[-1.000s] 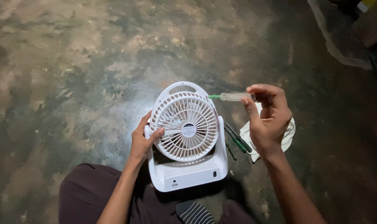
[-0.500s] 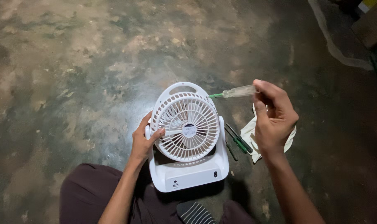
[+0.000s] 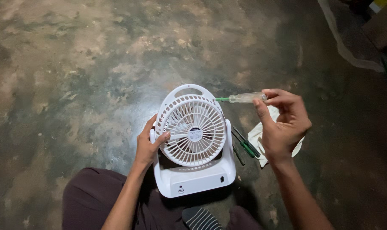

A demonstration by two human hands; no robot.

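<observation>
A small white table fan [image 3: 193,140] with a round grille and a carry handle stands on the floor in front of me. My left hand [image 3: 150,144] grips the left rim of its grille, thumb on the front. My right hand [image 3: 282,123] holds a clear syringe-like applicator [image 3: 243,98] with a green tip. The tip points left and touches the fan's upper right rim.
Two green-handled screwdrivers [image 3: 245,145] and a white cloth [image 3: 261,134] lie on the mottled concrete floor [image 3: 82,72] just right of the fan. My legs in dark trousers [image 3: 95,200] and a striped sock [image 3: 199,219] are at the bottom. Boxes sit at the top right corner.
My right hand has shifted slightly, levelling the applicator so its tip stays at the fan's upper right rim. The left hand and the fan have hardly moved.
</observation>
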